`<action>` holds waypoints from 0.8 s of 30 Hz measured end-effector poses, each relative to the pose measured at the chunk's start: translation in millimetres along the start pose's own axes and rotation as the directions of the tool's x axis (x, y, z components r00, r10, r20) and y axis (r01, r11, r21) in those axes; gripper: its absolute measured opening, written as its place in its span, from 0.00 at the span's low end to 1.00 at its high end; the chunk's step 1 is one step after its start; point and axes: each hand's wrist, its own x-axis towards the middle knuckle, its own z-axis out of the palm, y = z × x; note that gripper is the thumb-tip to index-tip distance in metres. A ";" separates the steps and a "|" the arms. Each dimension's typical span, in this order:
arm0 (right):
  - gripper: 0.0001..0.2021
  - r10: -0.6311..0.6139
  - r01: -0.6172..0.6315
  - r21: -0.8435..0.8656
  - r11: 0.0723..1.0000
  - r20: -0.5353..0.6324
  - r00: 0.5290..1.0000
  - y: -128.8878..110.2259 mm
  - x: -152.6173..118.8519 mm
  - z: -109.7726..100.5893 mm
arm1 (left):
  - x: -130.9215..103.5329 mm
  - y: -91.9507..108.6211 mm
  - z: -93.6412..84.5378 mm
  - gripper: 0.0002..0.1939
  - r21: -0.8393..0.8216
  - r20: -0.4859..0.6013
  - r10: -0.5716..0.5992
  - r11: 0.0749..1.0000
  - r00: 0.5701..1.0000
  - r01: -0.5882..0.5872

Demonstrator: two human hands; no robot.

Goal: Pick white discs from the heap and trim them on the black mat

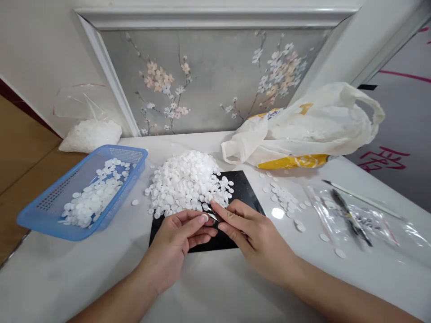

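A heap of small white plastic discs covers the back part of a black square mat. In front of the heap, my left hand pinches one white disc between thumb and index finger. My right hand closes round a thin, shiny metal tool, its tip meeting the disc at the left fingertips. Most of this tool is hidden by my fingers, so its exact kind does not show. Both hands are over the front half of the mat.
At left stands a blue plastic basket with more discs inside, a filled clear bag behind it. A white-and-yellow carrier bag lies at back right. Loose discs, a black pen and clear plastic bags lie on the right.
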 end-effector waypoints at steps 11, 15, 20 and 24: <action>0.18 -0.012 0.012 -0.048 0.999 0.002 1.000 -2.6 -1.5 -1.6 | -3.4 0.5 2.5 0.09 0.046 0.025 -0.020 0.999 0.999 0.019; 0.18 -0.012 0.013 -0.062 0.998 0.017 1.000 -3.2 -1.5 -2.6 | -4.1 2.1 3.4 0.09 0.065 0.023 -0.022 0.998 0.999 0.020; 0.18 -0.013 0.014 -0.063 0.998 0.021 1.000 -3.2 -3.0 -2.9 | -3.6 1.8 2.8 0.10 0.079 0.047 -0.033 0.996 0.998 0.030; 0.18 -0.008 0.009 -0.039 0.999 0.021 1.000 -3.0 -3.3 -1.7 | -3.6 -0.4 2.2 0.10 0.103 0.089 -0.012 0.995 0.996 0.003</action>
